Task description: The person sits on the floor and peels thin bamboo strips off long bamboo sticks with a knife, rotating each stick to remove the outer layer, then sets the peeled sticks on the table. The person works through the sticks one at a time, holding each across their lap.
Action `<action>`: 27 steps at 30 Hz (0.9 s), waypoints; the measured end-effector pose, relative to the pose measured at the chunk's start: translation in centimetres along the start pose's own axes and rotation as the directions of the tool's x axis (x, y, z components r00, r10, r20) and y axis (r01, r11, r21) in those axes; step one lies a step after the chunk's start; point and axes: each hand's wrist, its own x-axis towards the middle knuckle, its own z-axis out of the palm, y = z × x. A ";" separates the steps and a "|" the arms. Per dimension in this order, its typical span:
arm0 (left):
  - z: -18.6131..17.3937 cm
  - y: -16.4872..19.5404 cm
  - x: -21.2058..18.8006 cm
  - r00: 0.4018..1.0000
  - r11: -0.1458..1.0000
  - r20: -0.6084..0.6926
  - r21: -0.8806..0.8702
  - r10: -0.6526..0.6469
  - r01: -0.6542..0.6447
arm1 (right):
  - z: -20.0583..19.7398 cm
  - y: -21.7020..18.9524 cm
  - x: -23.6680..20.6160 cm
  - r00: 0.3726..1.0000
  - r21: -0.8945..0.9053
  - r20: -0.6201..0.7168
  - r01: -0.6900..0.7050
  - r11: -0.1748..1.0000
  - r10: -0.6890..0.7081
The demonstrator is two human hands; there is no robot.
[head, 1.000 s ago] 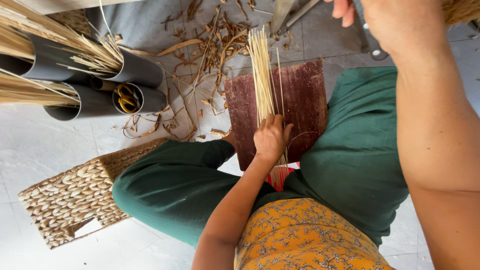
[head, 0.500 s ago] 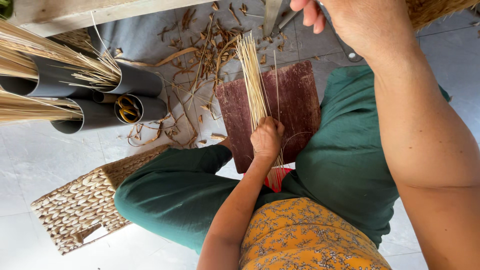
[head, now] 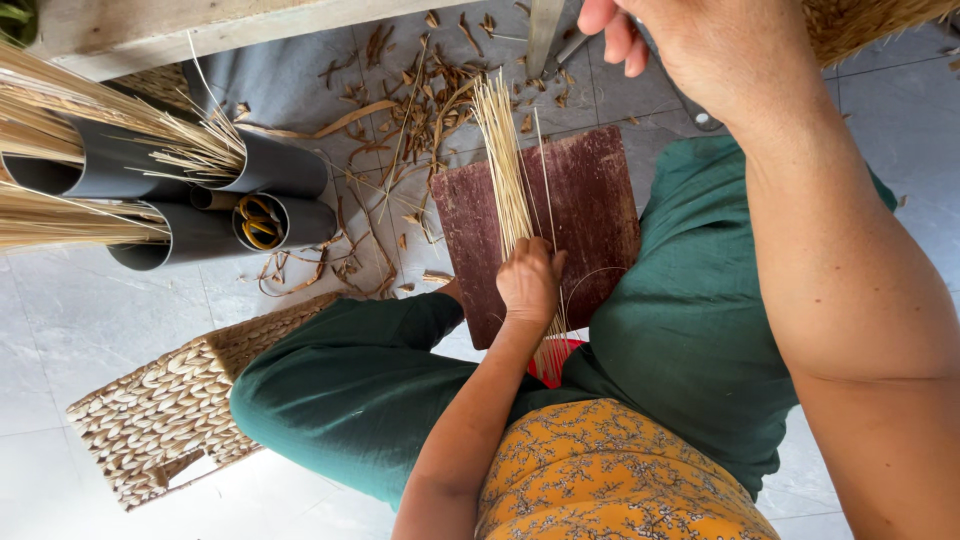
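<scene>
- At the far left of the frame, grey tubes (head: 250, 190) lie on the floor stuffed with pale straw; one holds yellow-handled scissors (head: 258, 220). A woven basket (head: 150, 410) sits at lower left.
- At centre, your left hand (head: 527, 283) is clamped around a bundle of thin pale sticks (head: 505, 170), pressing it onto the dark red board (head: 590, 200) across your lap. The sticks fan toward the upper middle, over brown scraps (head: 420, 100).
- You look to be gathering and evening the bundle; next likely calls for keeping that grip firm so no stick slips.
- At upper right, your right hand (head: 700, 40) is raised, well apart from the left, fingers curled near a metal tool (head: 545, 35); whether it grips the tool I cannot tell.
</scene>
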 end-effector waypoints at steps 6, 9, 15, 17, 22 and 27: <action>0.5 1.2 -0.2 0.986 0.994 -0.147 0.091 0.081 -0.068 | 0.0 -1.2 0.0 1.000 0.016 -0.013 -0.020 1.000 0.020; 0.4 1.4 0.0 1.000 1.000 0.012 0.003 -0.024 0.024 | -0.1 -1.3 0.1 0.999 -0.011 -0.005 0.046 0.999 -0.046; 0.2 1.1 -1.2 0.992 0.880 -0.059 -0.469 -0.113 0.072 | -0.2 -0.7 0.0 0.998 -0.019 0.011 0.058 0.998 -0.058; 0.2 0.5 -1.0 0.982 0.715 0.096 -0.675 -0.160 0.182 | -0.4 -0.5 -0.1 0.999 -0.018 0.012 0.049 0.999 -0.049; -0.7 -1.8 -0.6 0.971 0.003 0.208 -0.978 -0.117 0.210 | -1.0 -0.1 -0.2 0.999 0.070 0.035 -0.010 0.998 0.008; -4.6 -3.9 -0.1 0.978 -0.214 0.168 -0.967 -0.126 0.139 | 0.3 -0.3 -1.3 0.975 0.094 0.173 -0.160 0.983 0.142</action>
